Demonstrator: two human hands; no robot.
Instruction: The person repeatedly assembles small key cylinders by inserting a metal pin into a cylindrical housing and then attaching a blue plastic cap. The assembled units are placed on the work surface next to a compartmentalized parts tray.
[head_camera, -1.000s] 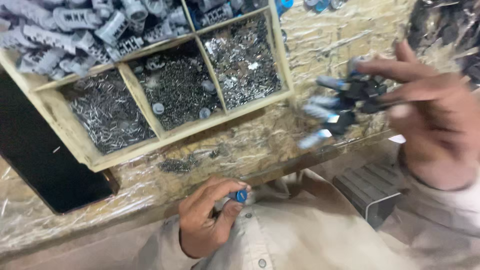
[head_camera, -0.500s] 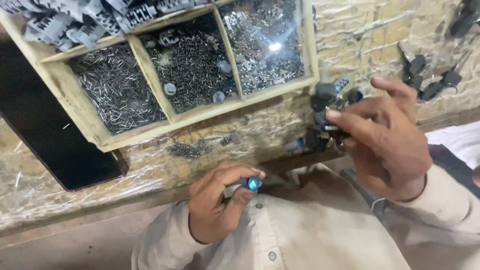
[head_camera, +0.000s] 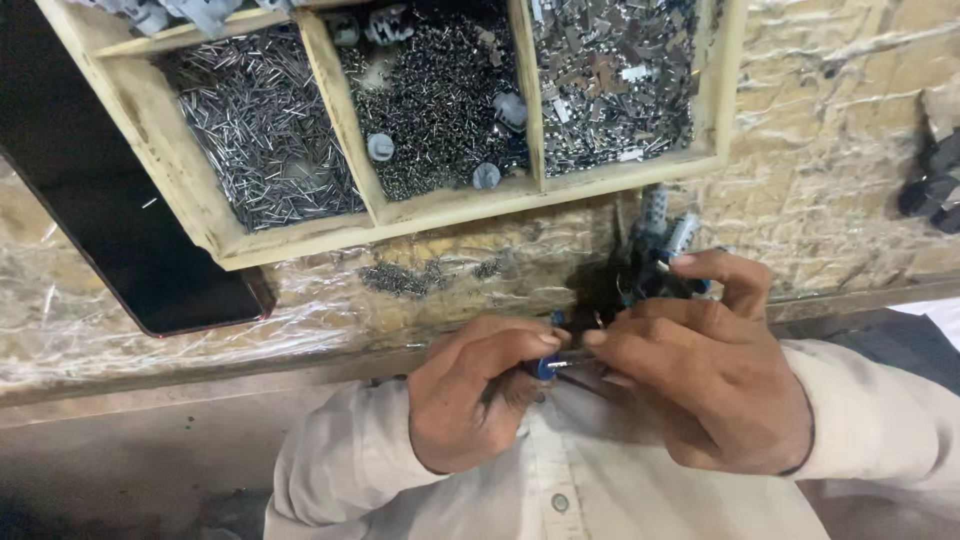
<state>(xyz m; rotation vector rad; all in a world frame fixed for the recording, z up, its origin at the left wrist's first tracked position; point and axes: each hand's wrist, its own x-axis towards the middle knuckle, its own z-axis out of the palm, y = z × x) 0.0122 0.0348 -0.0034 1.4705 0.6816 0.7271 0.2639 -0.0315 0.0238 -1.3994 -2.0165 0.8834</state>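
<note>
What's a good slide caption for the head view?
Left hand pinches a small blue part against the right hand, which holds black parts, below a wooden tray.

A workbench (head_camera: 830, 150) covered in crinkled clear plastic fills the frame. On it, across the top, sits a pale wooden tray (head_camera: 300, 235) split into compartments holding metal pins and small parts. A flat black panel (head_camera: 110, 230) lies at the left. Loose pins (head_camera: 420, 275) are scattered just below the tray, centre frame. Dark parts (head_camera: 930, 185) rest at the right edge.
</note>
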